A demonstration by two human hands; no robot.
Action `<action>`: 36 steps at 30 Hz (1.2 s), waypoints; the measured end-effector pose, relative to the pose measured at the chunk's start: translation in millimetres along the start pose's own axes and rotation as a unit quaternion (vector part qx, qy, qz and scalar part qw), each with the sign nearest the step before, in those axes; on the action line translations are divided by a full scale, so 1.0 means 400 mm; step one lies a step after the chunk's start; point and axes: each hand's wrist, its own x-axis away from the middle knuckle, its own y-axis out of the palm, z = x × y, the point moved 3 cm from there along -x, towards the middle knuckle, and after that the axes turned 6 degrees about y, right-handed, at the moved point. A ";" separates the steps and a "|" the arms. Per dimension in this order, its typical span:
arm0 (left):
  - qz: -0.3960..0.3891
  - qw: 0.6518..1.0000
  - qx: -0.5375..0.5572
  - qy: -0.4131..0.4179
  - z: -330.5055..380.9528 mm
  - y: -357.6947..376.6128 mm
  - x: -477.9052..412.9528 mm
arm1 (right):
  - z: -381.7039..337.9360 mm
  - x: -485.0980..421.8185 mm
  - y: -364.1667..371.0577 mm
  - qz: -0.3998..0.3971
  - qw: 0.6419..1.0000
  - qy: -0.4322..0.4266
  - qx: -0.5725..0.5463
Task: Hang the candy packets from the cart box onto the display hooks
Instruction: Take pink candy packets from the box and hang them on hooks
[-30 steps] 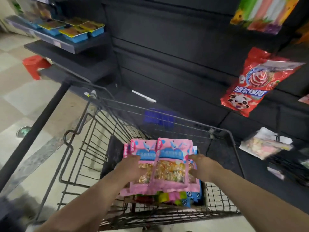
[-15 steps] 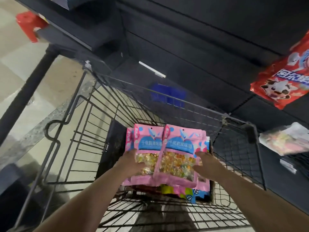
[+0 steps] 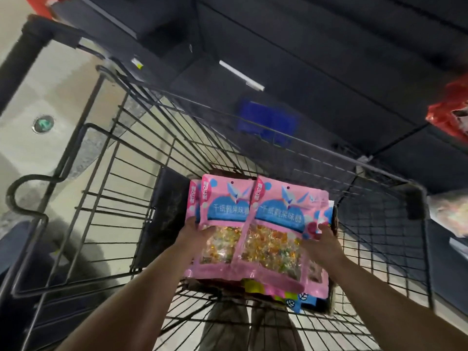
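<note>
head view: left hand (image 3: 198,231) and right hand (image 3: 324,241) grip candy packets (image 3: 276,216) in the cart (image 3: 415,202).

Wire cart (image 3: 415,202), dark box (image 3: 168,211) apparently inside

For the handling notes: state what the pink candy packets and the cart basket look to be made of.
Pink candy packets: likely thin plastic film, glossy; clear window shows wrapped sweets, surface glints. Cart basket: seemingly metal wire with a dark coating; thin rigid rods in a grid.
</note>
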 end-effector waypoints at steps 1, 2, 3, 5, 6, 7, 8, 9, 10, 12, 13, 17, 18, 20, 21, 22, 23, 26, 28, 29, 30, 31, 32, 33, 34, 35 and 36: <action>0.001 1.000 0.012 -0.006 -0.003 0.005 -0.003 | 0.002 -0.006 0.002 0.006 1.000 0.005 -0.016; 0.003 1.000 0.024 -0.014 0.000 0.009 -0.003 | 0.001 -0.008 0.003 0.012 0.999 0.008 -0.033; 0.008 0.999 0.034 -0.020 0.003 0.013 -0.002 | 0.003 -0.012 0.003 0.020 0.999 0.009 -0.049; 0.022 0.997 0.057 -0.037 0.009 0.021 -0.002 | 0.003 -0.016 0.003 0.022 0.997 0.014 -0.067; 0.026 0.997 0.065 -0.045 0.012 0.026 0.000 | 0.001 -0.013 0.004 0.020 0.997 0.018 -0.076; 0.025 0.996 0.065 -0.050 0.013 0.033 0.001 | 0.000 -0.012 0.006 0.017 0.996 0.021 -0.086; 0.023 0.996 0.066 -0.053 0.012 0.039 0.003 | 0.001 -0.011 0.008 0.017 0.995 0.025 -0.096; 0.019 0.996 0.062 -0.053 0.011 0.046 0.006 | 0.005 -0.015 0.011 0.014 0.994 0.023 -0.105; 0.015 0.997 0.061 -0.051 0.009 0.050 0.010 | 0.009 -0.017 0.015 0.007 0.993 0.023 -0.114; 0.019 0.997 0.060 -0.045 0.008 0.053 0.021 | 0.019 -0.019 0.023 -0.023 0.989 0.029 -0.146; 0.021 0.997 0.060 -0.042 0.008 0.053 0.026 | 0.021 -0.015 0.026 -0.040 0.984 0.031 -0.168; 0.025 0.994 0.102 -0.026 0.024 0.050 0.061 | 0.023 -0.005 0.027 -0.070 0.973 0.009 -0.219; 0.025 0.993 0.112 -0.023 0.030 0.045 0.074 | 0.021 0.001 0.021 -0.067 0.973 -0.005 -0.219; 0.021 0.989 0.143 -0.010 0.043 0.033 0.096 | -0.004 0.046 -0.005 -0.055 0.975 -0.025 -0.214; 0.021 0.987 0.161 0.001 0.052 0.022 0.107 | -0.020 0.074 -0.021 -0.048 0.975 -0.037 -0.214; 0.024 0.984 0.176 0.011 0.062 0.008 0.117 | -0.037 0.104 -0.040 -0.039 0.975 -0.046 -0.216; 0.030 0.982 0.186 0.020 0.071 -0.006 0.124 | -0.048 0.127 -0.059 -0.031 0.973 -0.053 -0.224; 0.027 0.977 0.211 0.030 0.108 -0.041 0.146 | -0.073 0.197 -0.120 -0.013 0.963 -0.075 -0.260; 0.012 0.974 0.220 0.049 0.144 -0.058 0.173 | -0.078 0.232 -0.152 -0.003 0.956 -0.081 -0.283; 0.008 0.973 0.222 0.063 0.161 -0.066 0.187 | -0.079 0.250 -0.167 0.004 0.951 -0.076 -0.299; -0.001 0.972 0.222 0.078 0.180 -0.072 0.203 | -0.079 0.266 -0.182 0.016 0.947 -0.075 -0.313; -0.012 0.971 0.219 0.090 0.196 -0.076 0.216 | -0.079 0.284 -0.198 0.028 0.945 -0.080 -0.315; -0.020 0.970 0.219 0.104 0.210 -0.080 0.223 | -0.079 0.303 -0.213 0.040 0.944 -0.086 -0.316; -0.025 0.969 0.219 0.111 0.227 -0.084 0.235 | -0.077 0.320 -0.228 0.048 0.941 -0.091 -0.322; -0.029 0.968 0.221 0.117 0.245 -0.086 0.250 | -0.073 0.336 -0.242 0.054 0.938 -0.096 -0.330; -0.032 0.967 0.223 0.122 0.258 -0.088 0.257 | -0.069 0.354 -0.255 0.060 0.935 -0.103 -0.333; -0.038 0.966 0.219 0.128 0.271 -0.088 0.266 | -0.062 0.372 -0.267 0.070 0.933 -0.111 -0.335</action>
